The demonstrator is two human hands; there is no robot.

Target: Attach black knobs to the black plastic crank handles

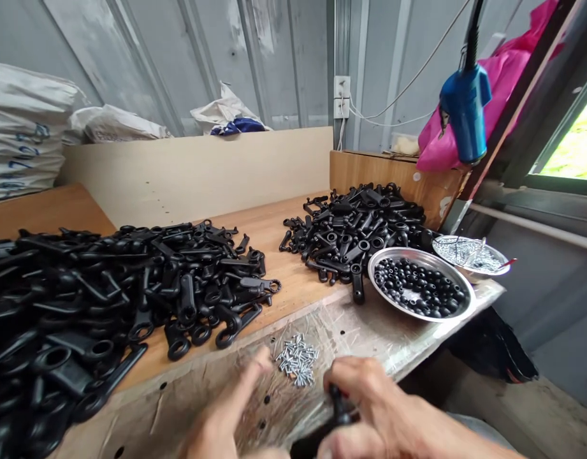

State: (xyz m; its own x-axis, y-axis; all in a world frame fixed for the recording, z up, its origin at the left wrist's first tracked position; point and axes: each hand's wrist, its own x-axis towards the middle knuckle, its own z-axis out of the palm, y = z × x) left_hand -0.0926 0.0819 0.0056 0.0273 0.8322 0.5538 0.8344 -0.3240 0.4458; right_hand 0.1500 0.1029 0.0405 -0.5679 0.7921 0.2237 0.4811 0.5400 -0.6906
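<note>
Over the near side of the bench (pixel 389 338), a black part (pixel 341 408) is gripped in the curled right hand (pixel 379 408), reaching down between both hands. The left hand (pixel 226 414) is beside it with one finger outstretched, too blurred for me to tell whether it holds anything. Small metal pins (pixel 297 360) lie just beyond; farther off are a metal bowl (pixel 471 298) of black balls (pixel 408 280) and two black heaps, left (pixel 121 287) and right (pixel 364 223).

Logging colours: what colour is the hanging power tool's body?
Blue plastic-looking body, best seen in the head view.
</note>
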